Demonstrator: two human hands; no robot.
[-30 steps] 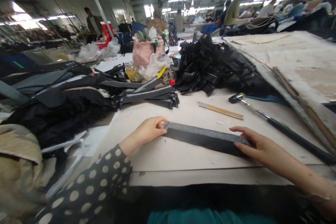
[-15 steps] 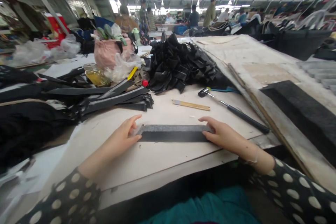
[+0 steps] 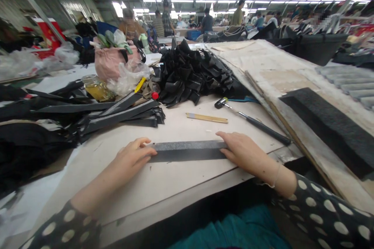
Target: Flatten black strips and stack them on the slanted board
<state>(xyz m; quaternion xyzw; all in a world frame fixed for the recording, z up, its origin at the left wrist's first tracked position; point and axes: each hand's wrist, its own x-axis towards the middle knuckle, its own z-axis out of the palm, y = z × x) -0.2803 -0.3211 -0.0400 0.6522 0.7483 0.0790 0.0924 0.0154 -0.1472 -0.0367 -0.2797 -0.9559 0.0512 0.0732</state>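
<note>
A long dark grey strip (image 3: pixel 188 150) lies flat on the pale table (image 3: pixel 175 179) in front of me. My left hand (image 3: pixel 133 157) rests on its left end with the fingers curled down onto it. My right hand (image 3: pixel 241 149) lies flat over its right end, fingers stretched along the strip. Both hands press the strip against the table.
A hammer (image 3: pixel 251 120) and a thin wooden stick (image 3: pixel 207 118) lie just beyond the strip. A stack of similar strips (image 3: pixel 122 113) sits at left, a heap of black folded pieces (image 3: pixel 193 72) behind. A pink bag (image 3: pixel 112 62), a jar (image 3: pixel 97 87) and boards (image 3: pixel 292 81) stand around. People work far back.
The view swung right and steadied. The strip turned from slanted to lying level across the table, and both hands settled on its ends.
</note>
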